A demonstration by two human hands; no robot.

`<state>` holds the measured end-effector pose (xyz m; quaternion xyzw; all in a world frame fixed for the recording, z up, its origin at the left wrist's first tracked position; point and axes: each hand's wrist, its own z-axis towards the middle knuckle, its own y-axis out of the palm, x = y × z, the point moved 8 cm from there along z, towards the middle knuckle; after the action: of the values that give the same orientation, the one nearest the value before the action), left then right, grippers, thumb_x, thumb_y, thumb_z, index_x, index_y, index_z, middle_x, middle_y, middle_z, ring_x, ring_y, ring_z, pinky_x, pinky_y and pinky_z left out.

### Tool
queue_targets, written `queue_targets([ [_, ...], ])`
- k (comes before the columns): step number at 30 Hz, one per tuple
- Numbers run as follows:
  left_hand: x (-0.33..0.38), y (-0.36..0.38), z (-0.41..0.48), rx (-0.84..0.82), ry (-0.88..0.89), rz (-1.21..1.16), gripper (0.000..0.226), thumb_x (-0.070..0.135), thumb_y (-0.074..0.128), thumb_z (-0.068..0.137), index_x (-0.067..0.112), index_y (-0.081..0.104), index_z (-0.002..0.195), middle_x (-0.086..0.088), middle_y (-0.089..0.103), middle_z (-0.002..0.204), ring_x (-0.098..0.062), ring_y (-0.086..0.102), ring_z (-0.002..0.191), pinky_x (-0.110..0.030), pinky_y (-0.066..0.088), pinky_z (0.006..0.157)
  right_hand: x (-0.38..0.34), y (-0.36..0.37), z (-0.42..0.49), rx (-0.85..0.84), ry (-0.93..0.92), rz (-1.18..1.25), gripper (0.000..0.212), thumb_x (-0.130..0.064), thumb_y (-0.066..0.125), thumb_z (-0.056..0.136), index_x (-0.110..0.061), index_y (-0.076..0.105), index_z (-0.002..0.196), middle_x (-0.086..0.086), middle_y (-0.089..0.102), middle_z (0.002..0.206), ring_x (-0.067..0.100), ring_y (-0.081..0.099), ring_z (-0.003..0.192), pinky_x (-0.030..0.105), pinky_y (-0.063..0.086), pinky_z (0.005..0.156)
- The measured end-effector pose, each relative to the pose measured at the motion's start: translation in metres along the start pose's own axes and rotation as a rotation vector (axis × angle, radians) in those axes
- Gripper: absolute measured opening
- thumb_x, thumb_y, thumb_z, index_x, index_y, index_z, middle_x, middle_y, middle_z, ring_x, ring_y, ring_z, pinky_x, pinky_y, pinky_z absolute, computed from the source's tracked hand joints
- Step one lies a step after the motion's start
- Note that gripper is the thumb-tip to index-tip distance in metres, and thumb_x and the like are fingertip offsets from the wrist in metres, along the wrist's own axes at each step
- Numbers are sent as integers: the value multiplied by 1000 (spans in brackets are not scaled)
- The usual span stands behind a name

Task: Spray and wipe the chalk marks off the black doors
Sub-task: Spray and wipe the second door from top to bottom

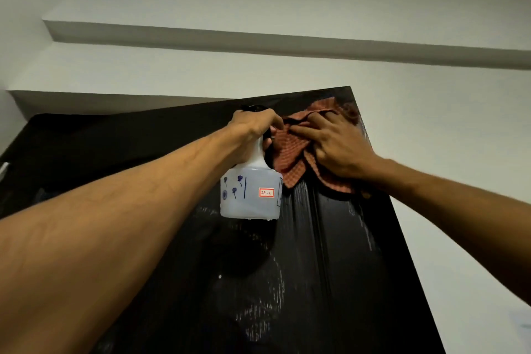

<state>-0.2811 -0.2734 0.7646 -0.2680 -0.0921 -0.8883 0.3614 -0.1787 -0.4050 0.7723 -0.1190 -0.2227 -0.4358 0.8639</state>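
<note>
The cloth [290, 158] is orange-red checked, the bottle [250, 195] translucent white with blue marks, the door [330, 267] black with whitish smears.

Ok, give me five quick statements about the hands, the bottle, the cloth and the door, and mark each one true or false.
1. The left hand grips the spray bottle near its top. True.
2. The right hand hangs clear of the door. False: it presses the checked cloth against the black door, near its top corner.
3. The cloth is blue. False: it is reddish-orange.
4. Chalk marks show lower on the door. True.
5. The bottle's label reads SP-2. True.
</note>
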Motion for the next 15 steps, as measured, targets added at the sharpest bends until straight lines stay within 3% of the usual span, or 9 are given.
queue_targets([
  [5,-13,-10,-14,12,-34,77,8,11,71,93,3,69,92,-13,71,81,-6,50,30,-17,42,38,38,-14,-17,21,267,2,66,-49,23,94,-31,44,154,8,47,150,31,42,131,48,36,110],
  [9,-27,-14,-31,-42,-60,113,5,7,67,94,3,68,91,-10,64,69,-6,47,29,-17,38,35,-22,0,-65,20,3,-16,59,-47,32,96,-28,53,148,5,51,143,28,46,124,45,42,104],
  [10,-31,-15,-34,-55,-68,119,6,7,68,94,2,69,95,-10,65,72,-5,48,29,-16,38,34,-18,-3,-68,34,35,-23,59,-45,31,95,-28,55,146,4,52,140,28,47,120,44,42,101],
  [13,-42,-29,-38,-60,-89,104,13,10,71,93,0,72,101,-13,69,81,-6,50,29,-15,38,34,11,-14,-59,140,402,7,62,-40,27,91,-23,58,142,10,53,139,34,47,120,48,41,102],
  [15,-48,-43,-40,-65,-99,101,18,10,70,94,-1,71,107,-13,69,81,-6,50,29,-15,38,35,-11,-7,-50,127,415,-35,60,-36,31,89,-21,61,138,13,52,143,37,46,125,51,40,106],
])
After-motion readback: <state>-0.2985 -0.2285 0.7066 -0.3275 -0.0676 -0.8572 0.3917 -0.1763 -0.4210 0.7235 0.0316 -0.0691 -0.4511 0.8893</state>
